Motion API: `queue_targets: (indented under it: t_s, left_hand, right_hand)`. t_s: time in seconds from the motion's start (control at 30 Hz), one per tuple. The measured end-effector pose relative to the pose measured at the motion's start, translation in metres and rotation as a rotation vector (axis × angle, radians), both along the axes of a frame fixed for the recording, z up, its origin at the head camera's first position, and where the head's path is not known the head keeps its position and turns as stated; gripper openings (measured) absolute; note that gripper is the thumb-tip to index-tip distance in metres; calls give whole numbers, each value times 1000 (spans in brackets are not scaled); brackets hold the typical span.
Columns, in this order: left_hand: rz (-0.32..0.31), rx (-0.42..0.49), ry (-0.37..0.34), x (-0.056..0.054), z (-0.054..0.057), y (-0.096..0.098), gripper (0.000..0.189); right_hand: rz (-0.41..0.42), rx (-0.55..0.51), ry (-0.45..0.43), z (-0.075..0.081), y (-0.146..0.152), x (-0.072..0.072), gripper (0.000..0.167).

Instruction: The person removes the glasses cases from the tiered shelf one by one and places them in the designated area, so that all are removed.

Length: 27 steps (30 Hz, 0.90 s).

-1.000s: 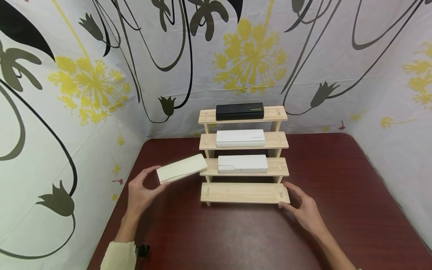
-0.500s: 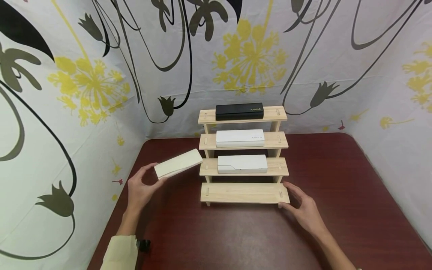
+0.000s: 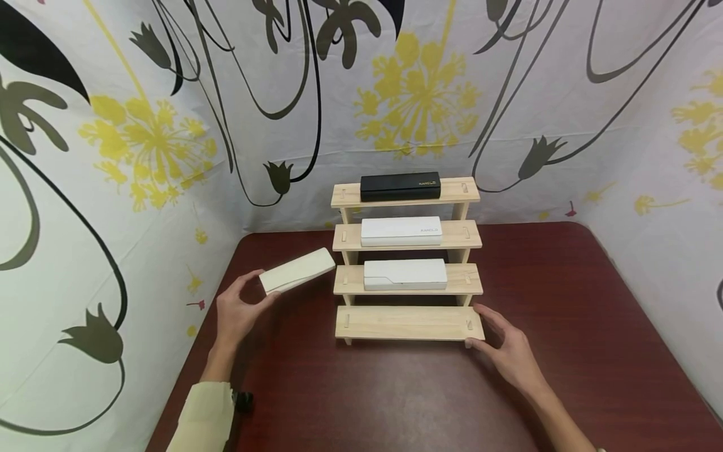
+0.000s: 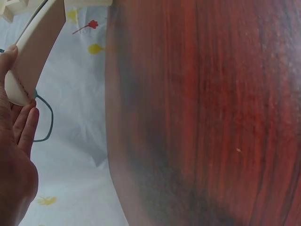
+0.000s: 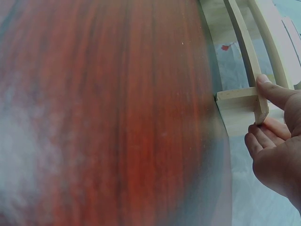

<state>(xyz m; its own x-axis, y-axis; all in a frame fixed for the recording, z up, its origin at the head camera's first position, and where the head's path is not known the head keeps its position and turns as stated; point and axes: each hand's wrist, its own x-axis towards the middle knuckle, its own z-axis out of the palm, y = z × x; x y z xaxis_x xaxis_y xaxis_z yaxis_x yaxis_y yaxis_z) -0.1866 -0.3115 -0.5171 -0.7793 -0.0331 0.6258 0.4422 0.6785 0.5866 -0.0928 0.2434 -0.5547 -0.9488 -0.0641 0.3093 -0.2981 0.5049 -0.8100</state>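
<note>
My left hand (image 3: 236, 314) pinches the near left end of a cream glasses case (image 3: 297, 271) between thumb and fingers. It holds the case tilted above the table, its far end close to the left side of a stepped wooden rack (image 3: 342, 278). In the left wrist view the cream case (image 4: 38, 44) shows a flap seam along its edge. My right hand (image 3: 511, 351) grips the right end of the rack's lowest shelf (image 3: 409, 323), thumb at the front edge and fingers at the corner. The right wrist view shows this thumb and fingers around the shelf end (image 5: 260, 109).
On the rack's upper shelves lie a black case (image 3: 400, 187) on top, a white case (image 3: 401, 232) below it, and another white case (image 3: 405, 275) with a flap. The lowest shelf bears nothing. Dark red table (image 3: 395, 395); flower-patterned cloth (image 3: 361, 125) hangs behind and at both sides.
My left hand has drawn the cream glasses case a little left and back, away from the rack's side. The right hand stays on the lowest shelf.
</note>
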Motion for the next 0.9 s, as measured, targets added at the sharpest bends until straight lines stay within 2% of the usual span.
queue_targets:
  t_s: [0.27, 0.6, 0.9]
  left_hand:
    - [-11, -11, -23, -10, -11, -1, 62]
    - [19, -12, -144, -17, -22, -4, 65]
    - [39, -10, -226, -28, -29, -8, 65]
  right_hand:
    - [2, -3, 0, 1, 0, 0, 72]
    - [2, 4, 2, 0, 0, 0, 72]
    - [-5, 6, 2, 0, 0, 0, 72]
